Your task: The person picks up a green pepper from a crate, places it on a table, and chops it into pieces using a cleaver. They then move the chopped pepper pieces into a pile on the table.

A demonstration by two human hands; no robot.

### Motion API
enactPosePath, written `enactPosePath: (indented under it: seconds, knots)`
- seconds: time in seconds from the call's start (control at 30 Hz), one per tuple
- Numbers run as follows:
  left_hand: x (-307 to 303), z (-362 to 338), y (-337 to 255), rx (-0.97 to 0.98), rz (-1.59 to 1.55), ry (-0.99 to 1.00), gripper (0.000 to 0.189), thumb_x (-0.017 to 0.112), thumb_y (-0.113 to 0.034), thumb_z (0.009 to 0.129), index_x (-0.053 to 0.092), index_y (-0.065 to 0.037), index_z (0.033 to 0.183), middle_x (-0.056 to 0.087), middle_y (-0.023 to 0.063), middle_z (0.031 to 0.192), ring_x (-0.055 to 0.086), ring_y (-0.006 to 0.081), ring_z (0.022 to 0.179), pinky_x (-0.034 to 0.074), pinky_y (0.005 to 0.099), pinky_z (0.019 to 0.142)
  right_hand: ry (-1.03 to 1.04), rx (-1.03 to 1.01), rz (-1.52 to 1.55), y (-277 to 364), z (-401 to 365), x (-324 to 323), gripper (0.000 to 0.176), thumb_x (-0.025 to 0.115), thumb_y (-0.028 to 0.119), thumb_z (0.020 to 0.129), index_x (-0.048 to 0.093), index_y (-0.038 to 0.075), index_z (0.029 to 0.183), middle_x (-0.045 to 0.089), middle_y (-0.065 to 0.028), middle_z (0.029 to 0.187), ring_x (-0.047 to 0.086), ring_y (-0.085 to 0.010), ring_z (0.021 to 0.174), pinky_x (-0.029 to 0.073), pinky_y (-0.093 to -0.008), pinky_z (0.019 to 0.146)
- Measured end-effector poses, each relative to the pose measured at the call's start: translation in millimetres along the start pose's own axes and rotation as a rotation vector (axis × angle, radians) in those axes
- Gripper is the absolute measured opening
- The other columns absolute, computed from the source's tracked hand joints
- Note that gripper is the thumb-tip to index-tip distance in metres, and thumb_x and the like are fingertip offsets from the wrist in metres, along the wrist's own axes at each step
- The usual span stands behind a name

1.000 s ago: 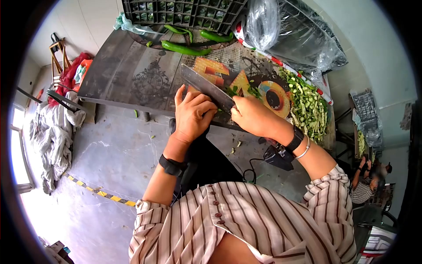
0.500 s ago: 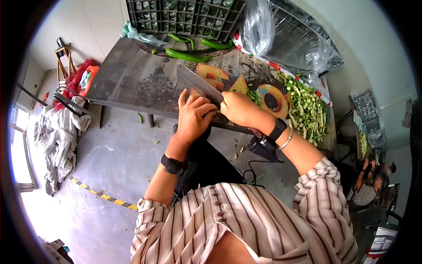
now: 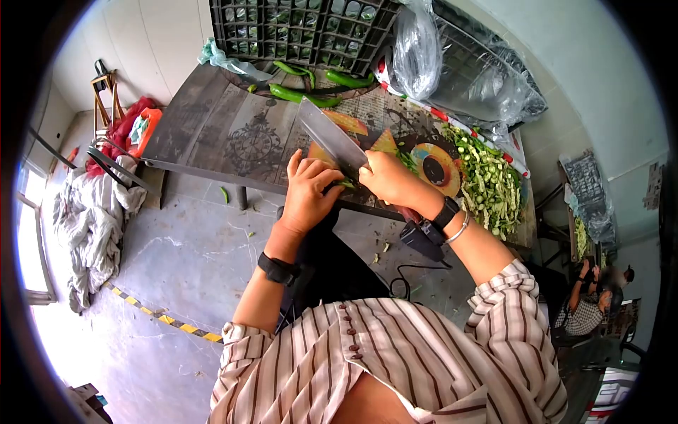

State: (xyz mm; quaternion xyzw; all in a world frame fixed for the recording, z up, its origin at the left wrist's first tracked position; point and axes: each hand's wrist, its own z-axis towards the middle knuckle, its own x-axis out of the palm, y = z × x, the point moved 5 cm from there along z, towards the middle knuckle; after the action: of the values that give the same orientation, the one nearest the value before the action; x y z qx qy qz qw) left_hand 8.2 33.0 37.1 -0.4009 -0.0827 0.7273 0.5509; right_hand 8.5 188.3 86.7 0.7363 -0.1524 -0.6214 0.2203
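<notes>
So the right hand (image 3: 399, 182) is wrapped around the cleaver (image 3: 332, 133), blade angled up and to the left over the table (image 3: 194, 131). Just beside it, the left hand (image 3: 309, 192) has its fingers bent at the front edge, thumb and fingertips pinching a bit of green pepper (image 3: 345, 184). Heap of chopped peppers (image 3: 491, 184) sits off to the right. Further back, a few whole green peppers (image 3: 304, 95) lie in front of a black crate (image 3: 304, 32), with clear plastic (image 3: 417, 53) bunched up next to that.
</notes>
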Motion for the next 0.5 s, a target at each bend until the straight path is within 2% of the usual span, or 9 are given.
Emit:
enactPosePath:
  seconds: [0.33,0.5]
  knots:
    - [5.0,1.6,-3.4,0.017,0.006,0.051,0.012,0.073,-0.010,0.072,0.069,-0.016,0.082,0.062,-0.0034,0.087,0.058,0.0175,0.096,0.025,0.0476,0.110,-0.016,-0.033,0.033,4.9,-4.4,-3.2,0.026,0.053,0.017,0.085,0.055,-0.008,0.084,0.059,-0.0306,0.077,0.060,-0.0465,0.076,0.048,-0.0487,0.067]
    - [8.0,1.2,-5.2,-0.009,0.111,0.031,0.011,0.074,-0.012,0.072,0.069,-0.017,0.081,0.063,-0.0046,0.085,0.059,0.0165,0.093,0.024,0.0465,0.110,-0.041,-0.059,0.024,3.1,-10.5,-16.7,0.025,0.053,0.017,0.085,0.054,-0.008,0.083,0.059,-0.0304,0.077,0.059,-0.0467,0.075,0.048,-0.0485,0.066]
